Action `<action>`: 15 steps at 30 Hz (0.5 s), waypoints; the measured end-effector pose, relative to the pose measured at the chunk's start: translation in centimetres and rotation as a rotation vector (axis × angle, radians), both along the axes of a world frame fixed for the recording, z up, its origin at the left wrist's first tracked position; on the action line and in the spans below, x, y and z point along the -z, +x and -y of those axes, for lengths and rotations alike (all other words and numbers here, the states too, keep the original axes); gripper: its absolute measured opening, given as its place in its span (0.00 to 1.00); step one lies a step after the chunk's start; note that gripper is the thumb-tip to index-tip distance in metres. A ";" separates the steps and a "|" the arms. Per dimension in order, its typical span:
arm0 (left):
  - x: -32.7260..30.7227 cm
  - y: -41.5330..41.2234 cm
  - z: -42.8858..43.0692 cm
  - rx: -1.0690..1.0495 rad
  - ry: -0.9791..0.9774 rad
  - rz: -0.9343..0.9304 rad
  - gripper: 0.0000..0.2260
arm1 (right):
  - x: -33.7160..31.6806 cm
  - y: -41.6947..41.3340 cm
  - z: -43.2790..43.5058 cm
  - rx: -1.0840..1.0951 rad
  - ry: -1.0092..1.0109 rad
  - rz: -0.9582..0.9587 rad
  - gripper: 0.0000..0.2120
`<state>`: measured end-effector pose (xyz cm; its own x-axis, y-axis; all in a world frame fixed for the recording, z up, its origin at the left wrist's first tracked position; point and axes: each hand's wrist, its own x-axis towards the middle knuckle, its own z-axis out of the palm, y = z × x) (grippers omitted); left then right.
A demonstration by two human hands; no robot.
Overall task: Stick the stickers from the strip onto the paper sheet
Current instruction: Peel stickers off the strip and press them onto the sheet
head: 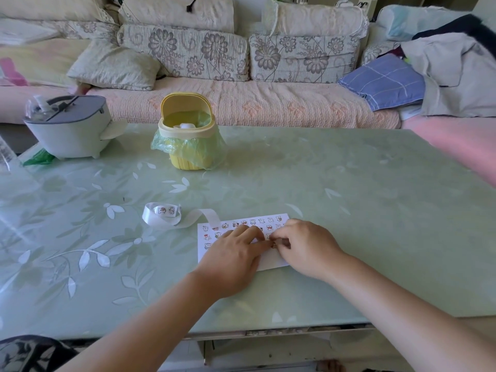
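A white paper sheet (273,260) lies on the green table, with several small cartoon stickers in rows on its upper part. My left hand (233,253) rests flat on the sheet, its fingers spread over the stickers. My right hand (308,245) is beside it, and its fingertips pinch a small sticker (273,244) against the paper. The white sticker strip (166,214) lies curled in a loop to the left of the sheet, with a few stickers on it, and its tail runs to the sheet's top left corner.
A yellow mini bin (188,135) with a green liner stands at the table's back middle. A grey lidded container (67,127) sits at the back left. A floral sofa (241,76) with cushions and folded clothes runs behind the table (375,210).
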<state>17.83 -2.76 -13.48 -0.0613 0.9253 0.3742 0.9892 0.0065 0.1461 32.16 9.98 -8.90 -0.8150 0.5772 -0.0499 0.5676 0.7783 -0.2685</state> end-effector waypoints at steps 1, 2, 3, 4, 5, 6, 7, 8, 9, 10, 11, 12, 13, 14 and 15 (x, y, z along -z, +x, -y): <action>0.0 0.0 -0.1 -0.005 0.002 -0.002 0.18 | 0.0 0.3 0.2 -0.053 0.025 0.024 0.13; 0.0 0.1 -0.1 -0.010 0.001 -0.003 0.18 | 0.0 0.7 0.3 -0.096 0.044 0.046 0.14; 0.0 0.2 -0.1 -0.014 -0.003 -0.003 0.18 | 0.1 0.9 0.4 -0.130 0.065 0.061 0.15; 0.0 0.3 -0.1 -0.018 -0.010 -0.003 0.18 | 0.2 1.1 0.4 -0.157 0.090 0.066 0.16; 0.0 0.3 -0.1 -0.022 -0.018 -0.003 0.18 | 0.3 1.3 0.5 -0.172 0.113 0.067 0.17; -0.1 0.4 -0.1 -0.029 -0.026 -0.004 0.18 | 0.5 1.6 0.6 -0.185 0.137 0.062 0.17; -0.1 0.4 -0.1 -0.035 -0.034 -0.002 0.18 | 0.6 1.8 0.7 -0.196 0.163 0.060 0.18; -0.2 0.4 -0.1 -0.041 -0.041 0.000 0.19 | 0.8 1.9 0.7 -0.205 0.193 0.062 0.19; -0.2 0.4 -0.1 -0.046 -0.051 0.001 0.19 | 1.0 2.1 0.7 -0.211 0.226 0.069 0.20; -0.2 0.4 -0.1 -0.051 -0.064 0.003 0.19 | 1.2 2.3 0.7 -0.213 0.262 0.072 0.20; -0.2 0.5 -0.1 -0.053 -0.074 0.008 0.19 | 1.4 2.5 0.6 -0.208 0.299 0.064 0.21; -0.2 0.5 -0.1 -0.056 -0.085 0.018 0.20 | 1.7 2.6 0.5 -0.200 0.332 0.046 0.21; -0.2 0.5 -0.2 -0.060 -0.089 0.027 0.20 | 1.8 2.8 0.5 -0.191 0.352 0.033 0.20; -0.3 0.5 -0.2 -0.066 -0.091 0.032 0.19 | 1.9 2.9 0.5 -0.186 0.370 0.020 0.20; -0.3 0.6 -0.1 -0.067 -0.090 0.034 0.19 | 1.9 2.9 0.6 -0.184 0.381 0.012 0.20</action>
<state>18.40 -2.61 -13.17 -0.1354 0.9486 0.2861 0.9806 0.0870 0.1756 35.09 9.43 -10.80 -0.9070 0.4008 0.1291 0.4109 0.9095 0.0635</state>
